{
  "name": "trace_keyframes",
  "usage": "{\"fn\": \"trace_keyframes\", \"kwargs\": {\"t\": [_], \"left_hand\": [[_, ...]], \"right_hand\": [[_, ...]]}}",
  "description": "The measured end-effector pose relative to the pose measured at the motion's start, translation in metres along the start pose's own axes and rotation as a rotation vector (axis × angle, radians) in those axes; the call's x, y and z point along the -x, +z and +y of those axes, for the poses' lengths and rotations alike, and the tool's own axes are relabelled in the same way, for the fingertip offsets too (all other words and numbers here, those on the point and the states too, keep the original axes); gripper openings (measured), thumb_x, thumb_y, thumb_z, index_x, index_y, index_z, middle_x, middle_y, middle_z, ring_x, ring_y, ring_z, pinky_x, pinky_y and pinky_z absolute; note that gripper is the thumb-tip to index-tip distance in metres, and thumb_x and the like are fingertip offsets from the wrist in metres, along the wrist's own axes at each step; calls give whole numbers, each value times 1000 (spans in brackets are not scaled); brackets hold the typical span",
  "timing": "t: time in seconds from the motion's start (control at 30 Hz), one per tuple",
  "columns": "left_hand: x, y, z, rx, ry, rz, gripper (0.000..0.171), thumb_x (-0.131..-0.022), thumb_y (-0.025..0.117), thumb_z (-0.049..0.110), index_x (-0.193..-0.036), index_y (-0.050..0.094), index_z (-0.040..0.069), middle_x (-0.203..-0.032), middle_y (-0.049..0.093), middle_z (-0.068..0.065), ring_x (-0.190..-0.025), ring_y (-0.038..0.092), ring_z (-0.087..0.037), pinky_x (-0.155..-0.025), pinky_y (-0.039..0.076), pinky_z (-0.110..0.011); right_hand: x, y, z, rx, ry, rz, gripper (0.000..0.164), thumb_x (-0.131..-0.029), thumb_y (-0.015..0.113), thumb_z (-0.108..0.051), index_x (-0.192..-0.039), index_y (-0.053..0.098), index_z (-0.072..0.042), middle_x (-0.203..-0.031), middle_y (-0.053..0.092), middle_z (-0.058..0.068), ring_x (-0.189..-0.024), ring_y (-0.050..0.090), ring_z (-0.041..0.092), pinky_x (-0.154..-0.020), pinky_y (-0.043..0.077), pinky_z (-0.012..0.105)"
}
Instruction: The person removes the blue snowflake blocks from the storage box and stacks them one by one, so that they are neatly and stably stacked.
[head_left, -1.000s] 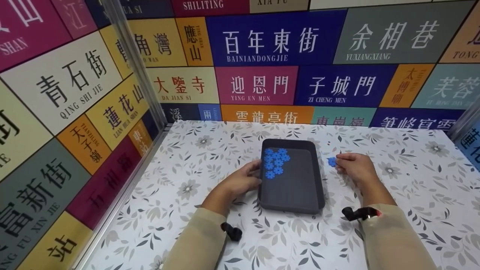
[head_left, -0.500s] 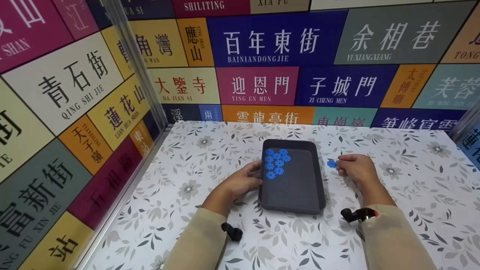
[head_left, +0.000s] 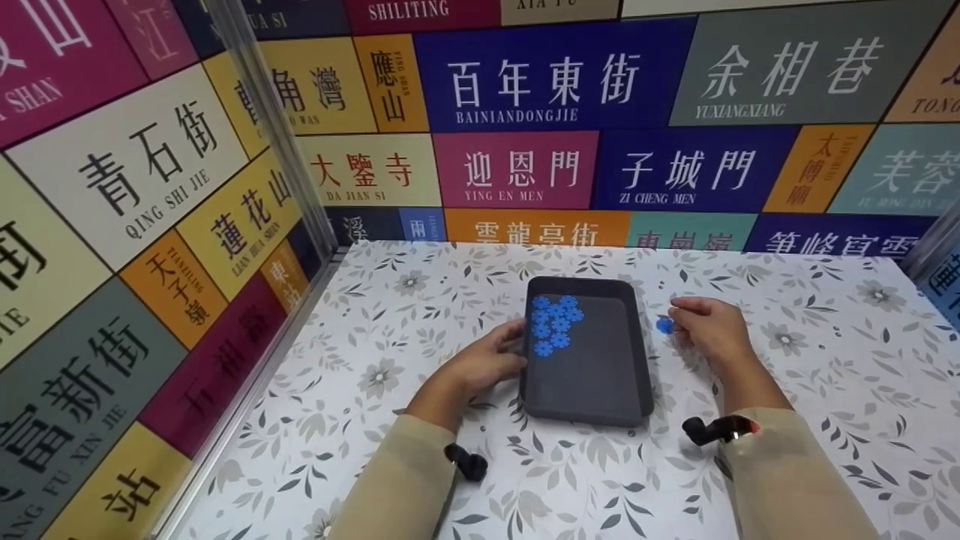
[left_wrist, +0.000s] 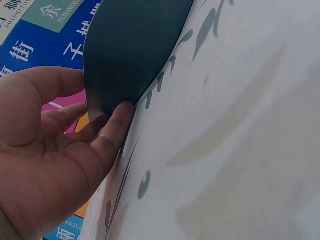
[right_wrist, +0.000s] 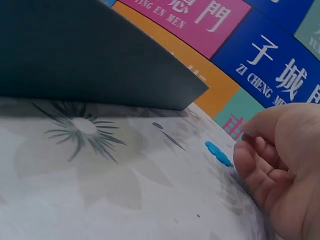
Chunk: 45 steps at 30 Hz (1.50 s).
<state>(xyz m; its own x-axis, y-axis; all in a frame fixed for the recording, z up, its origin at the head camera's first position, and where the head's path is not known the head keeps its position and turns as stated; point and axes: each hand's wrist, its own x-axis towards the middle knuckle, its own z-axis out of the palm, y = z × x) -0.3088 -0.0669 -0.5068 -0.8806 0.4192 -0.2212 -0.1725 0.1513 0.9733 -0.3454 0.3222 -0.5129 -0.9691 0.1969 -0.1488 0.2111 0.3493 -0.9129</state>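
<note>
In the head view a dark grey tray lies on the table, with a cluster of small blue flower-shaped pieces inside, toward its far left. My left hand rests against the tray's left side. The left wrist view has its fingertips touching the tray's outer wall, none over the rim. To the right of the tray, my right hand pinches one blue flower-shaped piece at its fingertips. In the right wrist view that piece sticks out past the fingers, its grip partly hidden.
The table has a white cover with a grey leaf and flower pattern. Panels with coloured street-name signs close off the back and left side. A black camera sits at each wrist.
The right hand's index finger has risen slightly, and the blue piece beside it now looks narrower, as if turned. The left hand and the pieces in the tray have stayed in place.
</note>
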Motion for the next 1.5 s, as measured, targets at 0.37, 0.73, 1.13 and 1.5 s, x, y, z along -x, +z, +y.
{"fn": "trace_keyframes", "kwargs": {"t": [0.37,0.73,1.13,1.5], "left_hand": [[-4,8,3,-39,3,25,79,-96,59,4,-169,34,19,-173,39,-7,-157,43,-31,-123,48,-48],[-5,17,1,30,9,72,80,-94,57,1,-169,32,15,-173,38,-10,-158,42,-31,-124,47,-47],[-6,25,0,141,2,115,78,-95,53,-3,-168,35,16,-173,40,-10,-159,42,-29,-128,41,-47],[5,25,-5,256,-5,164,76,-93,53,-4,-166,40,15,-171,44,-10,-154,47,-28,-128,40,-45]], "right_hand": [[10,10,-23,-31,-69,9,48,-104,69,-33,-143,65,-5,-108,69,-7,-90,74,9,-82,65,24],[23,28,-37,-8,-212,-7,46,-102,70,-32,-135,70,-1,-96,70,-11,-81,72,2,-78,64,23],[27,39,-44,-30,-211,-58,45,-105,68,-29,-138,68,0,-118,70,7,-92,71,5,-83,64,20],[40,64,-62,-40,-264,-140,41,-103,71,-28,-132,71,1,-110,76,10,-85,74,8,-86,67,33]]}}
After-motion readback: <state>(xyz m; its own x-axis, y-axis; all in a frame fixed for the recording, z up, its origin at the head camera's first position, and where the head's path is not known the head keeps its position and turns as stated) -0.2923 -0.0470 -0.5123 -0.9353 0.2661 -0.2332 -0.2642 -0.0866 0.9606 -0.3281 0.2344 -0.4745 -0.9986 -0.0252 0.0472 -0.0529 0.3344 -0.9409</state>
